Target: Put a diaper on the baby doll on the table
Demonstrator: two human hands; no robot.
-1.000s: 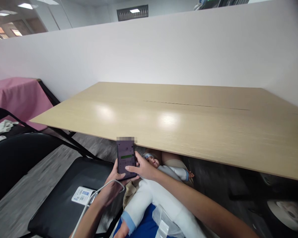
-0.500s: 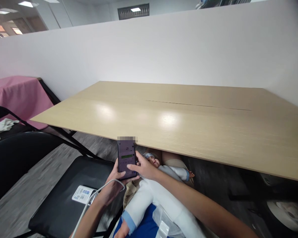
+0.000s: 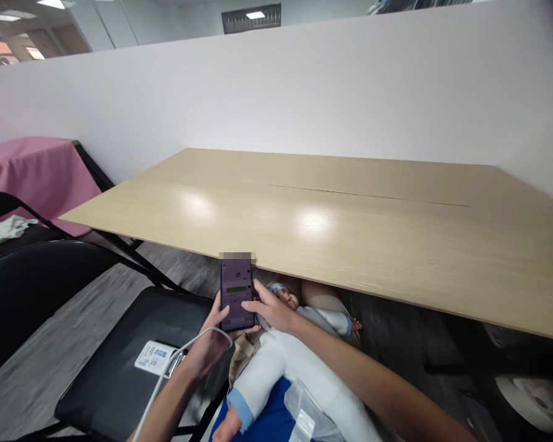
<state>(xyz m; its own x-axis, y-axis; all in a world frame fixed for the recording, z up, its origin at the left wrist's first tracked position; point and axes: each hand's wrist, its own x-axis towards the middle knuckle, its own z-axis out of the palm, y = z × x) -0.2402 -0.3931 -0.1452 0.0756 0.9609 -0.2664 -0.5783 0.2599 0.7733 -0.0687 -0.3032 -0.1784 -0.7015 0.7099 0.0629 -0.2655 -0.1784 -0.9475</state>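
Both my hands hold a smartphone [image 3: 236, 298] upright over my lap, close to the table's front edge. My left hand [image 3: 214, 334] wraps the phone's lower left side, its thumb over the screen. On the right side, my right hand [image 3: 271, 307] grips the phone with its thumb on the screen. The display is dark purple with a green bar. A white cable [image 3: 159, 383] runs over my left wrist. Under my right forearm lies a baby doll [image 3: 299, 353] in white clothes with blue cuffs, its face partly showing beside my right hand.
A long wooden table [image 3: 332, 227] stands ahead against a white partition [image 3: 304, 92]. On my left are a black chair [image 3: 120, 380] bearing a white labelled card [image 3: 154, 357], another black chair [image 3: 41, 294], and a pink cloth [image 3: 37, 178]. Clear plastic [image 3: 304, 405] lies on my lap.
My right thumb has shifted slightly to the right on the phone screen, and the left thumb has moved slightly up and left. Both hands still hold the phone; the view has shifted a little.
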